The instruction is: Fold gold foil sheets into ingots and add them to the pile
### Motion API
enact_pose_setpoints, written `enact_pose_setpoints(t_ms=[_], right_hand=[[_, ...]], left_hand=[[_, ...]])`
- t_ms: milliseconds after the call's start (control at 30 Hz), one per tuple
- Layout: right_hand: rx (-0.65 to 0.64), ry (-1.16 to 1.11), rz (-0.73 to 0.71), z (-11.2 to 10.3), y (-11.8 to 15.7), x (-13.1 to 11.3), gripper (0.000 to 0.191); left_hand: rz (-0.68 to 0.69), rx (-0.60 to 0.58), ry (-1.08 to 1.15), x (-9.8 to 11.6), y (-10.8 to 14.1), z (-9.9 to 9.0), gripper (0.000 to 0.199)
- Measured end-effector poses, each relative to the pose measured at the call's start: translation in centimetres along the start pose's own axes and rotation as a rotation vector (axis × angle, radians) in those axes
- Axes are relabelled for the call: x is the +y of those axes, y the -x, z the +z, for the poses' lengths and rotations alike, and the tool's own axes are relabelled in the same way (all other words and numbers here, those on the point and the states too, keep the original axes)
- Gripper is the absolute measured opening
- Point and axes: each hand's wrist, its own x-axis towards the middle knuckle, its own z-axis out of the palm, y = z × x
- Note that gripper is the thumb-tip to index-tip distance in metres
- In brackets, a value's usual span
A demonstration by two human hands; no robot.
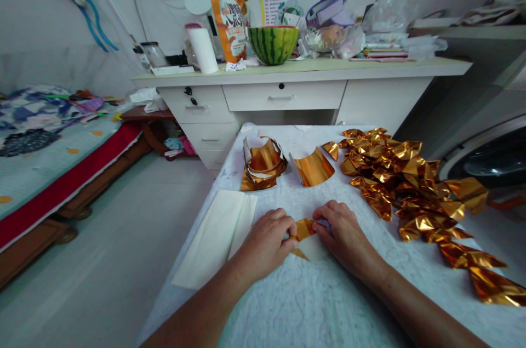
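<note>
A small piece of gold foil paper [304, 229] with a pale underside lies on the cloth-covered table. My left hand [269, 238] pinches its left side, fingers curled. At its right edge, my right hand [341, 233] has its thumb and fingers closed on the paper. A stack of curled gold sheets [265, 164] stands beyond my hands, with a single curved gold sheet [314, 167] beside it. Folded gold pieces [394, 172] form a heap on the right. White paper sheets [213, 233] lie left of my left hand.
Behind the table [329, 304] is a white desk [283, 95] bearing a watermelon half [273, 44], an orange bag [230, 22] and plastic bags. A bed [53, 156] is at the left. A front-loading washing machine [485, 145] stands at the right.
</note>
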Motion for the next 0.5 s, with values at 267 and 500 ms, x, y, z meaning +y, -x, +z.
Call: enact_pose_setpoints(t_ms=[267,500], right_hand=[[-0.039,0.034,0.045,-0.2,-0.13,-0.55,0.006],[-0.028,0.056,0.026,-0.03,-0.1,-0.4,0.005]], left_hand=[[-0.081,0.106,-0.047,-0.46,0.08,0.17,0.017],[-0.124,0.111,0.005,-0.18,-0.19,0.43,0.015]])
